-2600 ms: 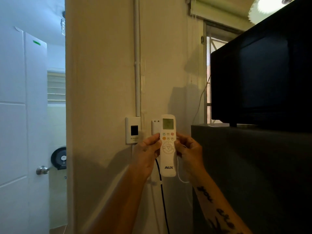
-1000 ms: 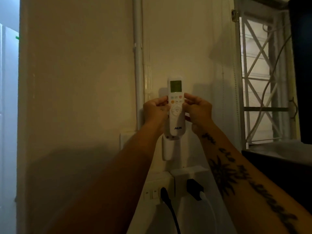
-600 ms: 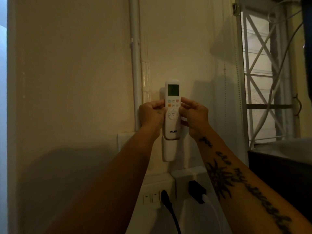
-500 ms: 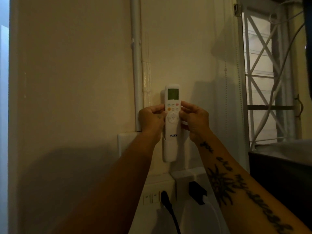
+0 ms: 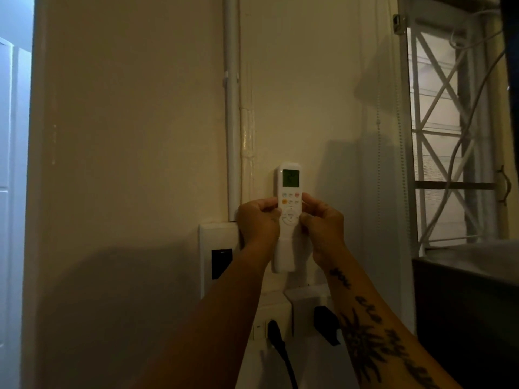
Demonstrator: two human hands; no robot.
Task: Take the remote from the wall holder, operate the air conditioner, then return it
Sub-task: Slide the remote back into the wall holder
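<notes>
- My left hand (image 5: 259, 220) pinches the left edge of the remote (image 5: 290, 192), thumb near the buttons, just beside the wall switch plate (image 5: 216, 242).
- The remote stands upright against the wall, its lower end sunk in the wall holder (image 5: 284, 258), its lit screen on top.
- I judge it light, rigid and smooth plastic; gripping the narrow side edges mid-body looks best, clear of the keys.
- My right hand (image 5: 323, 223) pinches the opposite edge, so both hands are clamped on it.
</notes>
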